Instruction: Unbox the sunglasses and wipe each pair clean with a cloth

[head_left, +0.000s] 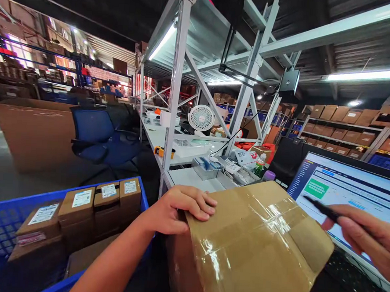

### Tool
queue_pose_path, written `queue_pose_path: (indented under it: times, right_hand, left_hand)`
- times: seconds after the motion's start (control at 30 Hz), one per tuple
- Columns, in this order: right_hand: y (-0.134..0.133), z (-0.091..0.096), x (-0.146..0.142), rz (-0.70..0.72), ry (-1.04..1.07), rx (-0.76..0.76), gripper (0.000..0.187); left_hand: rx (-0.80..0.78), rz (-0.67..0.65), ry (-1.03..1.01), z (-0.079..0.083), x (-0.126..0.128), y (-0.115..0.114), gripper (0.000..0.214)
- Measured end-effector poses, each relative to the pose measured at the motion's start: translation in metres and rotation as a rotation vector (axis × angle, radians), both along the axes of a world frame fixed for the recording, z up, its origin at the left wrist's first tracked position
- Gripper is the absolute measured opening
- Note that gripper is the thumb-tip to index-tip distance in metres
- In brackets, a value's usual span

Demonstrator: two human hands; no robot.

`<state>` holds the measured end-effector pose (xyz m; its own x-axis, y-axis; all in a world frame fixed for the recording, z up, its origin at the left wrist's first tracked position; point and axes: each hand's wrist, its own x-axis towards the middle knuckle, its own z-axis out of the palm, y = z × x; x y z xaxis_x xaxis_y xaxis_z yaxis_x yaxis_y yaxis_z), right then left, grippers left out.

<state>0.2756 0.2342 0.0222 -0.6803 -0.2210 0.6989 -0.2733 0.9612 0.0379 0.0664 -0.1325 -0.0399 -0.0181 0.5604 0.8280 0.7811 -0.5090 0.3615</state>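
Observation:
A large taped cardboard box (pixel 238 237) fills the lower middle of the view, with clear tape glinting on its top. My left hand (pixel 184 207) grips the box's upper left edge, fingers bent over the top and thumb along the side. At the right, my right hand (pixel 368 236) is closed around a black marker (pixel 325 210). Its tip points left, above the box's right part and in front of the monitor (pixel 351 191). The marker and the box look apart, though the exact gap is hard to judge.
A blue plastic basket (pixel 23 199) with several labelled cartons stands at the lower left. Behind the box is a white workbench (pixel 188 177) under a metal frame (pixel 177 74), holding a fan (pixel 201 117) and a metal tray (pixel 208 171). A blue chair (pixel 95 129) stands farther left.

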Motion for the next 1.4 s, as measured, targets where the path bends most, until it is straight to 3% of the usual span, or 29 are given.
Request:
queue_pose_path:
  times: [0.07, 0.17, 0.3, 0.47, 0.73, 0.97, 1.27, 1.4]
  right_hand:
    - [-0.039, 0.017, -0.011, 0.164, -0.249, 0.044, 0.024]
    - [-0.091, 0.03, -0.026, 0.337, -0.319, 0.281, 0.02]
    - [-0.137, 0.031, -0.03, 0.341, -0.233, 0.579, 0.017]
    - [-0.155, 0.03, -0.019, 0.335, -0.066, 0.774, 0.016]
    - [-0.143, 0.046, -0.026, 0.361, 0.226, 1.027, 0.009]
    - [-0.126, 0.059, -0.038, 0.435, 0.351, 1.091, 0.01]
    - [-0.059, 0.047, -0.043, 0.307, 0.399, 1.111, 0.011]
    - [-0.027, 0.04, -0.049, 0.257, 0.429, 1.132, 0.014]
  left_hand:
    - [-0.015, -0.013, 0.008, 0.003, 0.005, 0.0, 0.023]
    - [-0.059, -0.011, 0.043, 0.009, 0.014, -0.002, 0.025]
    - [-0.063, 0.014, 0.04, 0.012, 0.021, -0.003, 0.023]
    - [-0.021, 0.028, 0.058, 0.01, 0.024, -0.001, 0.026]
    - [-0.097, 0.042, 0.049, 0.013, 0.027, -0.001, 0.021]
    - [-0.132, 0.098, 0.03, 0.007, 0.03, -0.004, 0.044]
    - [-0.138, 0.251, 0.142, 0.003, 0.028, -0.004, 0.048]
    - [-0.187, 0.347, 0.143, -0.013, 0.023, -0.014, 0.044]
